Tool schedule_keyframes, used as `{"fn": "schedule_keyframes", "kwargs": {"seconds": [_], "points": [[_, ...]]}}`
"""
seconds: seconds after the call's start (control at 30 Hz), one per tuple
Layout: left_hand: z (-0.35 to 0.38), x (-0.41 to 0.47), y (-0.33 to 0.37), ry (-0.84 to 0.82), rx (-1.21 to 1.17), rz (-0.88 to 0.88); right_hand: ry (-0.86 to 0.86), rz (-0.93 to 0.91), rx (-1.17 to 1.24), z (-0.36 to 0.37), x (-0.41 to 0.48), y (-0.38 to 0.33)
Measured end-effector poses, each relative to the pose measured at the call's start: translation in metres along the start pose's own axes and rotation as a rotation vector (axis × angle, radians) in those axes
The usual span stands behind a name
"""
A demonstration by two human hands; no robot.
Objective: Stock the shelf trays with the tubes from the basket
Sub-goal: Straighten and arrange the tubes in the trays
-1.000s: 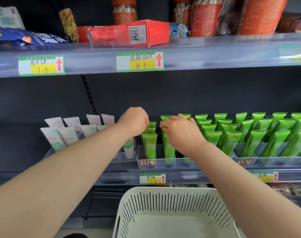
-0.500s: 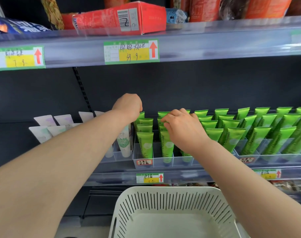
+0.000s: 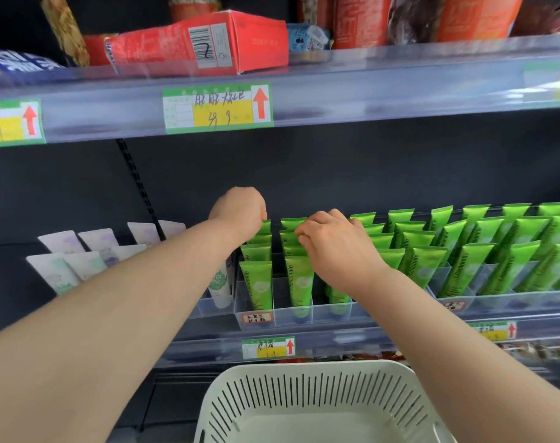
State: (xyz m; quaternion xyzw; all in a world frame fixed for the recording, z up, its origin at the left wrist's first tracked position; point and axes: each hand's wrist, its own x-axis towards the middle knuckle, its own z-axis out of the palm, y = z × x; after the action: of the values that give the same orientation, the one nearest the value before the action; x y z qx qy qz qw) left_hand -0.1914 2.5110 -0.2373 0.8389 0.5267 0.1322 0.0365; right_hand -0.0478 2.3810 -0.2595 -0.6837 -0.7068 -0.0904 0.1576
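**Shop shelving, tube rows near full: the risk now is a toppled row**

Nearest my camera sits the slotted white basket (image 3: pixel 310 367). The part of its floor that I can see holds no tubes, so I judge the stocking to be close to done. Beyond it, past the rail with its yellow price tag (image 3: pixel 268 348), the clear tray (image 3: pixel 318 316) holds the green tubes (image 3: pixel 257 282) cap-down in packed, leaning rows.

That packing is where I think trouble could start. The tubes lean on one another, so a hard push at the back could fan a row forward over the low front wall and drop tubes toward the basket or the floor. A forearm brushing sideways could do the same to the white tubes (image 3: pixel 64 273) in the trays to the left, which stand looser.

Both hands are at the crimped tops. The left hand (image 3: pixel 240 209) is over the rear of the left green row, knuckles toward me and fingers (image 3: pixel 262 215) curled down onto the rearmost tube's top edge. The right hand (image 3: pixel 333 247) is beside it over the next rows, its fingers (image 3: pixel 304 233) curled against the tops there. Each hand touches tubes, but the fingertips are turned away from me, so I cannot tell whether either one pinches a tube or only presses it.

Farther off is the dark back panel, and overhead the upper shelf (image 3: pixel 400 84) carries a red box (image 3: pixel 189 46).
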Motion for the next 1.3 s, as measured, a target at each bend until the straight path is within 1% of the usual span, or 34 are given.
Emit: {"fn": "schedule_keyframes", "kwargs": {"seconds": [0.33, 0.73, 1.13, 1.3], "points": [[-0.019, -0.018, 0.01, 0.042, -0.12, 0.031, -0.014, 0.006, -0.012, -0.003, -0.007, -0.006], [-0.038, -0.053, 0.039, 0.119, -0.168, 0.165, 0.024, 0.021, -0.045, -0.022, -0.031, -0.009], [-0.043, -0.107, 0.06, 0.08, -0.114, 0.216, -0.008, 0.039, -0.072, -0.037, -0.068, -0.011], [-0.037, -0.132, 0.056, 0.046, -0.074, 0.211, -0.039, 0.006, -0.072, -0.032, -0.08, -0.022]]}}
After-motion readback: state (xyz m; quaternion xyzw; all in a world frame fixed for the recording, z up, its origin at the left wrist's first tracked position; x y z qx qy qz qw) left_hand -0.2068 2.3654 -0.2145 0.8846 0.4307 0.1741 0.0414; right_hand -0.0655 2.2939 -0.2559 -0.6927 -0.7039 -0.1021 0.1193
